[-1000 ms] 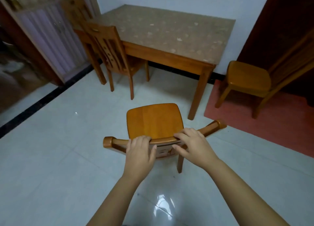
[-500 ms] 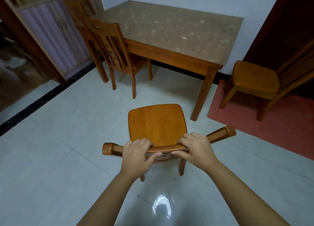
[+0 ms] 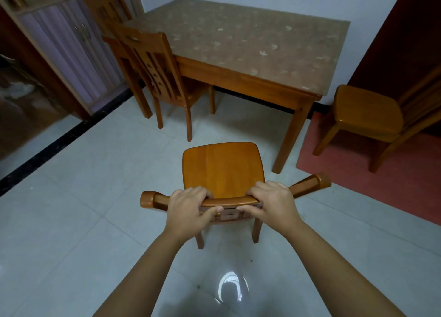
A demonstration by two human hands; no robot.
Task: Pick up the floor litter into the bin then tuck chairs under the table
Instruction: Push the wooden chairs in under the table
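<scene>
A wooden chair (image 3: 223, 171) stands on the pale tiled floor right in front of me, its seat pointing toward the table (image 3: 253, 42). My left hand (image 3: 188, 211) grips the top rail of its backrest, fingers over the front and thumb behind. My right hand (image 3: 272, 204) grips the same rail a little to the right. The table has a brown patterned top and wooden legs, and its near right leg stands just beyond the chair's seat. No litter or bin shows.
A second chair (image 3: 162, 78) is partly tucked under the table's left side. A third chair (image 3: 367, 113) stands on a red mat (image 3: 358, 173) at the right. A cabinet with purple panels (image 3: 71, 47) lines the left wall.
The chair in my hands has come nearer to the table, and my view has moved forward with it. Both hands keep their grip on the backrest rail.
</scene>
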